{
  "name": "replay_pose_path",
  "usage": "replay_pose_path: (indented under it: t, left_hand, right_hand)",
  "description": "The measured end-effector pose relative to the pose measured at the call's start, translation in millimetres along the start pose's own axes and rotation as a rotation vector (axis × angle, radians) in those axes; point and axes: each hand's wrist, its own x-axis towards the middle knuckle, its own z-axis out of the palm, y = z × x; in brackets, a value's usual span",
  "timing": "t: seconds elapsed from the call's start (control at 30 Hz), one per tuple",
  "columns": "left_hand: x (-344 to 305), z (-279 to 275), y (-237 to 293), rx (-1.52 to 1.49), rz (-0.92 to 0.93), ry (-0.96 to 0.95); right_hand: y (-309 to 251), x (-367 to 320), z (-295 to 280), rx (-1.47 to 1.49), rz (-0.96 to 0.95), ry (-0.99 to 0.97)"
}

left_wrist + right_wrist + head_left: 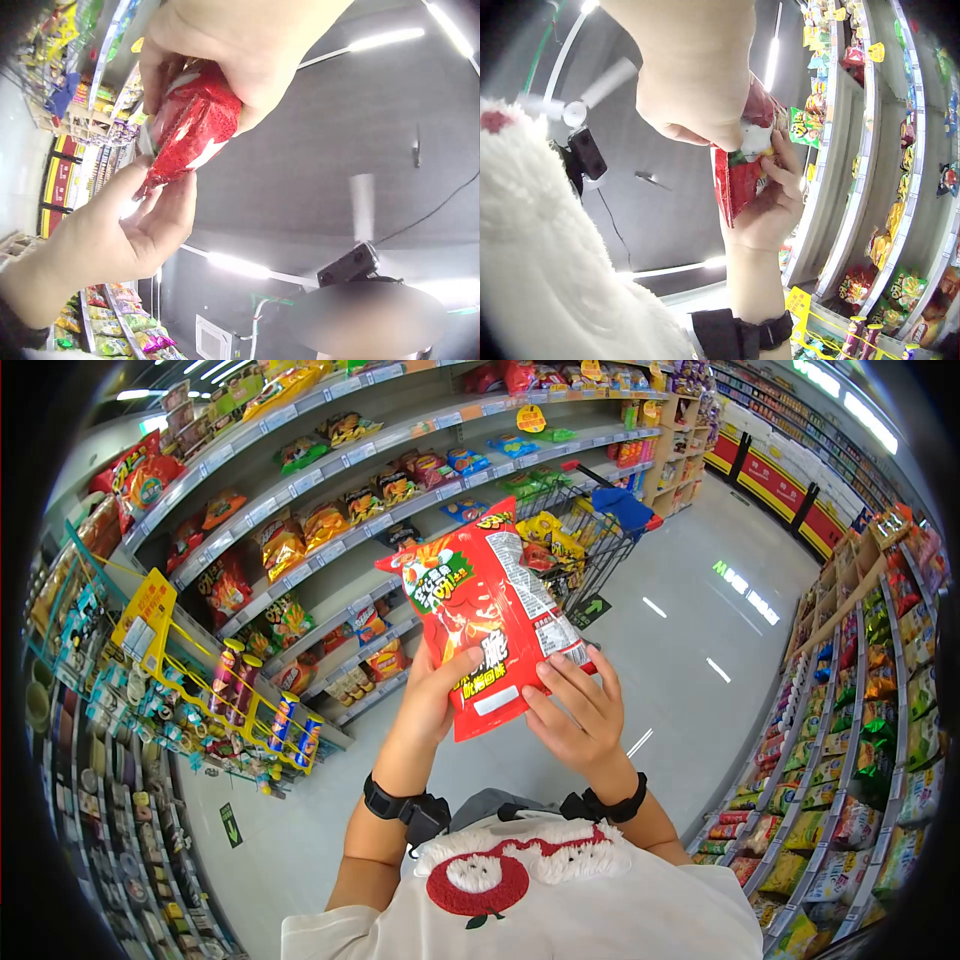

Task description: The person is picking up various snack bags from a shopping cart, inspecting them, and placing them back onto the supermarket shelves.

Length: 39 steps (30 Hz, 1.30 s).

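Both hands hold a red bag of potato chips [465, 610], tilted in front of the chest, its printed side toward the head camera. My left hand [432, 695] grips the lower left side, thumb over the front and the other fingers hidden behind. At the lower right edge, my right hand [582, 710] has its fingers over the front of the bag. From the left wrist, the right hand [142, 229] pinches the bag's edge [191, 127] between thumb and fingers. In the right wrist view, the left hand's fingers [784, 161] wrap round the bag.
Shelves [400, 435] of snack bags stand ahead and to the left. A shopping cart [610, 545] with yellow packs and a blue item stands behind the bag. A yellow hanging rack [235, 690] with canisters is at the left. More snack shelves [850, 760] line the right side.
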Motion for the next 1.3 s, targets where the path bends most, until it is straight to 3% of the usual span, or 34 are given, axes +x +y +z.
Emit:
replay_pose_path:
  t: [0.47, 0.67, 1.3]
  left_hand:
    - [1.8, 5.1, -12.5, 0.031, -0.043, -0.044]
    - [-1.7, 6.3, -17.9, 0.050, -0.002, 0.008]
    - [-4.9, 8.8, -27.5, 0.017, -0.070, -0.042]
  right_hand:
    - [3.0, -11.1, -8.4, -0.055, 0.054, -0.027]
    - [-2.7, -9.2, -7.2, -0.007, 0.167, -0.040]
    - [-0.8, -16.0, -16.2, 0.113, 0.197, 0.038]
